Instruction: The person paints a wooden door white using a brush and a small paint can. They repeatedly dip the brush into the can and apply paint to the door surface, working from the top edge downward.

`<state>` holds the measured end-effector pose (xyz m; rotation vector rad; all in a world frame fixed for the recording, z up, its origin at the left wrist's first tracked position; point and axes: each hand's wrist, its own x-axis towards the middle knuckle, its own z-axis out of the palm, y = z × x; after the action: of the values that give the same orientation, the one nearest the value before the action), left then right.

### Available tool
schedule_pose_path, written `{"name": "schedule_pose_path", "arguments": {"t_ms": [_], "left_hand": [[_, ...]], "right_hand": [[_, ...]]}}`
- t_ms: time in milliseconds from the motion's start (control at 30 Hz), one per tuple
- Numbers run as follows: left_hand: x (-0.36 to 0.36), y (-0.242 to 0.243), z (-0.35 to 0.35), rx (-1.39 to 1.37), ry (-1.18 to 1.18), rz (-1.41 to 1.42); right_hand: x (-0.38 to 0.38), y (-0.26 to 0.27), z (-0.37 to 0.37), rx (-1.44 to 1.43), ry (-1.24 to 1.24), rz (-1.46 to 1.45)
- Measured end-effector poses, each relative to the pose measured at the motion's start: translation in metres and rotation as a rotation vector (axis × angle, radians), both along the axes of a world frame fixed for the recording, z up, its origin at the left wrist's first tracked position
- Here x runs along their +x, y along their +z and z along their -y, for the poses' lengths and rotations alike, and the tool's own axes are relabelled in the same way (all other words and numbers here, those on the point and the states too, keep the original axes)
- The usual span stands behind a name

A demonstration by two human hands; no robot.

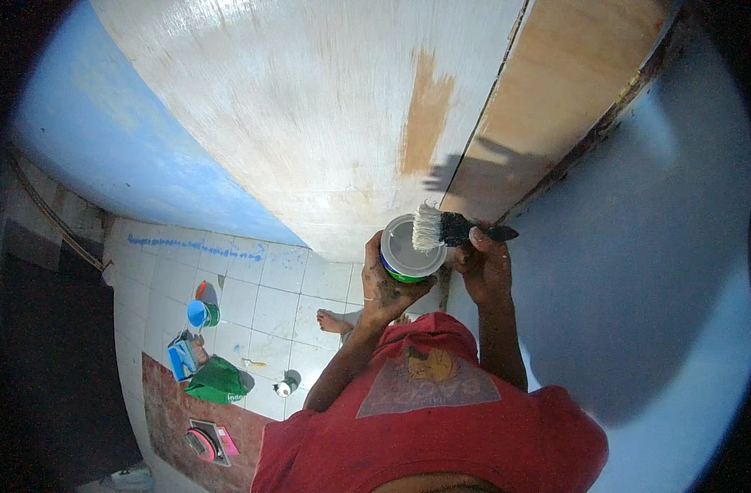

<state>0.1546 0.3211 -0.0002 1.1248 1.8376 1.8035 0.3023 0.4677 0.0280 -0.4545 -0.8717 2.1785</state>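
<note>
My left hand (387, 280) is wrapped around a small paint can (403, 249) with a blue and green side and a pale grey rim. Whether the grey inside the rim is paint or the can's bottom, I cannot tell. In my right hand (487, 268) is the dark handle of a flat paintbrush (464, 230). Its whitish bristles (426, 228) are over the can's right part, pointing left. Before me stands a wooden panel (301, 111), mostly coated in thin white. One bare brown patch (426, 117) shows on it.
Right of a dark gap is a bare wood strip (566, 61). Blue walls (147, 142) flank the panel. On the tiled floor (277, 302) at left are a blue-lined tub (200, 314), a green bag (218, 381), a blue box (181, 359) and a small white can (284, 388).
</note>
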Motion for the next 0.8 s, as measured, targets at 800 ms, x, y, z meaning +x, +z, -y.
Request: {"name": "schedule_pose_path", "arguments": {"t_ms": [800], "left_hand": [[0.002,-0.027,-0.036,0.175,-0.023,0.112]], "right_hand": [[-0.056,0.145,-0.092,1.700,-0.820,0.084]]}}
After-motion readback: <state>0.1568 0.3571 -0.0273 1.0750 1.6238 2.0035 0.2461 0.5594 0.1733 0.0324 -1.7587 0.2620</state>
